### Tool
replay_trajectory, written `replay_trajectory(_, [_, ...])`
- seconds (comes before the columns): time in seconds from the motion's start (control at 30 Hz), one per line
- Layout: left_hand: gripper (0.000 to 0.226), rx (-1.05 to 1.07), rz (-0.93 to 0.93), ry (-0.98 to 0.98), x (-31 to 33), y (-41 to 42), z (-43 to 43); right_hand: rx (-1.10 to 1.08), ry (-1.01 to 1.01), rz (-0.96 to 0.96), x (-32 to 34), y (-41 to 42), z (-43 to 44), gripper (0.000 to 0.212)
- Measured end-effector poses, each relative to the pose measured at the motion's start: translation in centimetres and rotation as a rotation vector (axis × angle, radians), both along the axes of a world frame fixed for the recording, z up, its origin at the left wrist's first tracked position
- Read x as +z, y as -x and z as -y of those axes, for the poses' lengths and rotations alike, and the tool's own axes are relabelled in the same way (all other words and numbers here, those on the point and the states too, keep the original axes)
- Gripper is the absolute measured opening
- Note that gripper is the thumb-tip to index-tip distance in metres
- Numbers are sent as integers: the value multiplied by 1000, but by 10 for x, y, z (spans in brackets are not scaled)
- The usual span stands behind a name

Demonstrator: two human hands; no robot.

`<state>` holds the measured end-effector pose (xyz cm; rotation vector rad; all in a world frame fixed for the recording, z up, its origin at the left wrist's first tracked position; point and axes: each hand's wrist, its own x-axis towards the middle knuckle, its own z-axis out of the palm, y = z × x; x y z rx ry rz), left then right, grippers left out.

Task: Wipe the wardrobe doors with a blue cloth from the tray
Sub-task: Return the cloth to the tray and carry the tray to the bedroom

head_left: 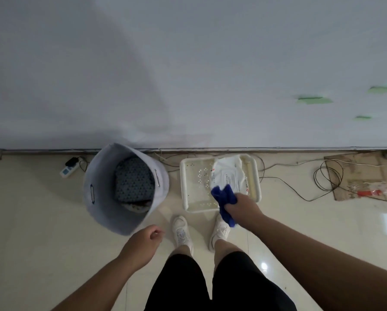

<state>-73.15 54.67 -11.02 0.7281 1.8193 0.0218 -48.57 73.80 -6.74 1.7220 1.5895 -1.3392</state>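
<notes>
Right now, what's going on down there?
A person stands at a white perforated plastic tray on the floor, the right hand gripping a crumpled blue cloth over the tray's near edge. The left hand hangs loosely curled, holding nothing, near a grey fabric bin. A white wipes pack lies in the tray. No wiping yet.

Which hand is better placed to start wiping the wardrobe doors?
Right, probably: the right hand grips the blue cloth at the tray, while the left hand hangs empty beside the basket.

wipes pack (229,176): print too small to read
blue cloth (225,197): covers fingers of right hand (242,204)
cardboard (363,173): cut by right edge
</notes>
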Motion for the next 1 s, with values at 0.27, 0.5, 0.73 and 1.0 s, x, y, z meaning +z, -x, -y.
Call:
replay_trajectory(0.27, [18,100,-13,54,-49,2,34,-26,-275,-83,-101,95,-19,13])
replay_trajectory(0.5, [18,162,-9,66,-74,-4,28,209,-375,7,-168,87,-3,40])
replay_trajectory(0.73, [16,175,25,21,-65,-19,-18,170,-320,-160,-146,57,-7,48])
replay_trajectory(1.0, [51,267,60,-120,-55,-38,-110,-174,-467,-55,-104,-59,-57,9])
